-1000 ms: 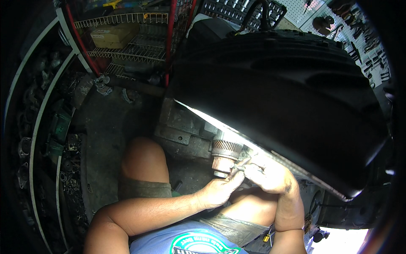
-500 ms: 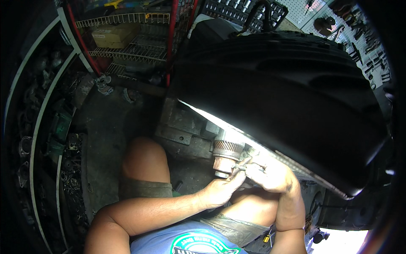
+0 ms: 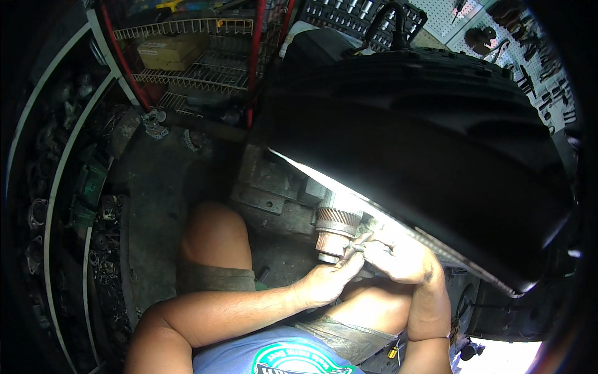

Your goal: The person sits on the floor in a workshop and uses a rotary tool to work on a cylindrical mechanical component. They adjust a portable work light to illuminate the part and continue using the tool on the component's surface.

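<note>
In front of me, a metal shaft with a slanted-tooth gear [image 3: 339, 217] points toward my body, with a copper-coloured collar [image 3: 332, 242] at its near end. My left hand [image 3: 327, 282] is beside that collar, its fingers closed and reaching up along the collar's right side; what they pinch is hidden. From the right comes my right hand [image 3: 402, 260], its fingers curled and pinching a small, thin metal piece [image 3: 357, 247] between the two hands. Bright light washes out part of the right fingers.
A large black lamp-like housing [image 3: 411, 149] with a bright lower edge hangs over the shaft, hiding its far part. Behind the shaft lies a heavy metal block [image 3: 261, 196]. Wire shelving [image 3: 187, 78] stands far left. A socket set [image 3: 349, 22] and a pegboard of tools [image 3: 458, 22] are behind.
The view has shifted very slightly. Both hands stay beside the collar, with only a small movement of the fingers around the thin metal piece.
</note>
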Demonstrator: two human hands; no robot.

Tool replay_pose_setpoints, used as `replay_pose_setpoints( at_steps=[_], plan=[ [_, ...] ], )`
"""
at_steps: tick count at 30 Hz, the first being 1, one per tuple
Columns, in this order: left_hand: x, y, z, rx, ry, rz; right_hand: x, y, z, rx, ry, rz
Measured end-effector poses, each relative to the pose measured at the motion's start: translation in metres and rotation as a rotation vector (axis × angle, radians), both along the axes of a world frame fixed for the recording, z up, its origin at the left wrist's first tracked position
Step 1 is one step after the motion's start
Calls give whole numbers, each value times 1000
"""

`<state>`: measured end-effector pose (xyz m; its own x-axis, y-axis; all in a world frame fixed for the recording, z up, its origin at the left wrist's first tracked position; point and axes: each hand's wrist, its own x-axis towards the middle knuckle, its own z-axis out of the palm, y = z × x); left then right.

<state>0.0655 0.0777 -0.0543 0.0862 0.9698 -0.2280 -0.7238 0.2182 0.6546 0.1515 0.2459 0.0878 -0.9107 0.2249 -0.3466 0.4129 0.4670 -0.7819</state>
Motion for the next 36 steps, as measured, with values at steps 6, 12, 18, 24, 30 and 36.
replay_pose_setpoints(
  at_steps=[6,12,18,24,30,36],
  plan=[
    [1,1,-3,-26,-8,-29,-2,-2,2,7,13,-8],
    [-5,-3,6,-75,105,-50,-1,-6,5,-22,-12,-55],
    [-16,-7,12,-156,350,-150,1,-8,4,-45,-7,-80],
    [-10,-6,13,-61,236,-41,-6,-9,11,33,-9,-13],
    [-13,-7,11,-56,229,-61,-9,-16,16,1,48,-29],
    [-2,-4,18,78,182,184,-6,-17,11,-102,54,-69]
  ],
)
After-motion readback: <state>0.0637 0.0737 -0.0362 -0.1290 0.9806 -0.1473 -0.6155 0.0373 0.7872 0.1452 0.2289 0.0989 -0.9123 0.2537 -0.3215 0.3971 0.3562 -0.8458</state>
